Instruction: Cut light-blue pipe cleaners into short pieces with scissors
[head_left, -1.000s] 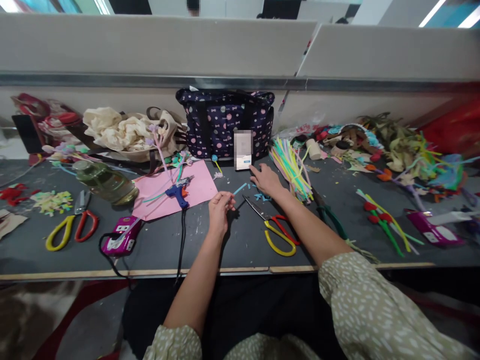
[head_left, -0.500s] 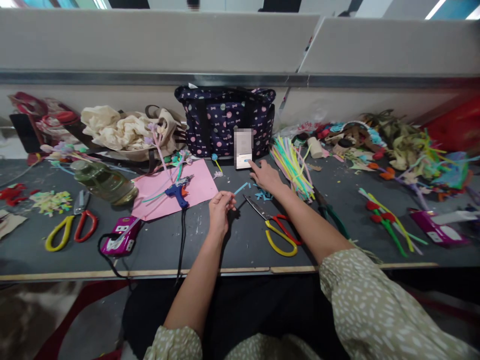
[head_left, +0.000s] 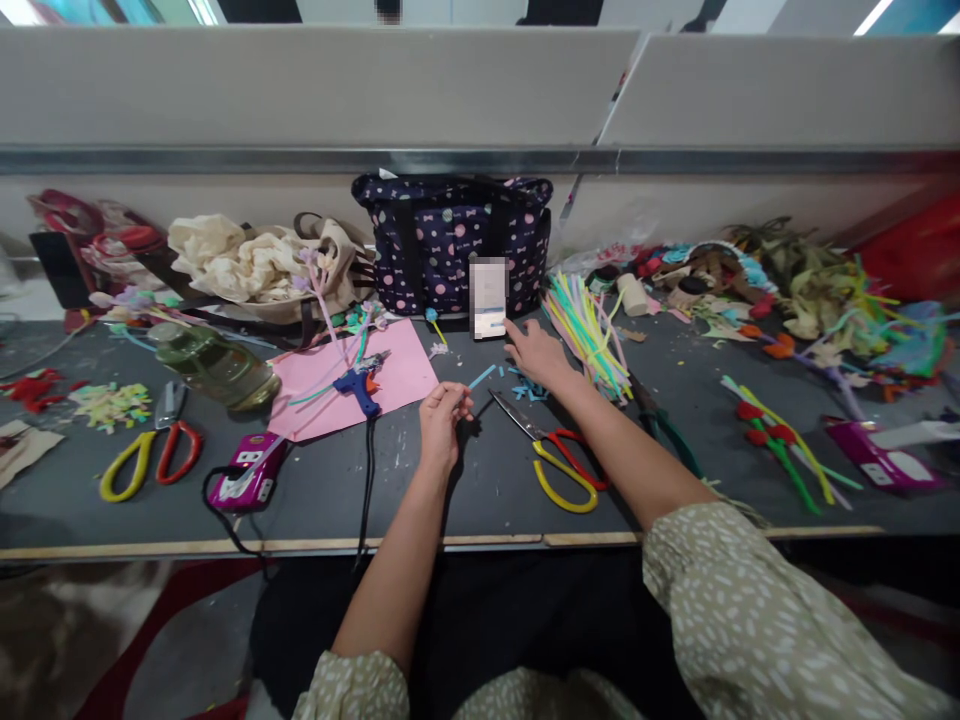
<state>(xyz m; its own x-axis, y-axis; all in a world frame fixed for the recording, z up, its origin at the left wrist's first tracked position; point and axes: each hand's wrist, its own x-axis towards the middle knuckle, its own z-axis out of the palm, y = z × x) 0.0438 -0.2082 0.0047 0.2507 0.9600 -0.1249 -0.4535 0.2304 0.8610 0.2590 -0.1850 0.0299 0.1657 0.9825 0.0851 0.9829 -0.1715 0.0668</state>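
Pinched in my left hand [head_left: 445, 408] is a short blue pipe cleaner [head_left: 482, 376], its free end pointing up and right. My right hand [head_left: 538, 352] reaches forward with the index finger stretched out to the lower part of the lit screen of a phone [head_left: 489, 318]; the other fingers are loosely bent and hold nothing that I can see. The phone leans upright against a dark patterned bag [head_left: 457, 240]. Below my right hand lie small cut blue pieces [head_left: 529, 388]. Scissors with red and yellow handles [head_left: 559, 465] rest between my forearms.
A bundle of pastel pipe cleaners [head_left: 589, 335] lies right of the phone. To the left are a blue glue gun [head_left: 360, 388] on pink paper [head_left: 405, 365], a bottle [head_left: 217, 370], a purple box [head_left: 247, 475] and second scissors [head_left: 161, 440]. Craft flowers [head_left: 772, 430] lie at right.
The lower part of the phone screen shows a different layout. Both hands keep nearly the same pose, and the whole view has shifted slightly.
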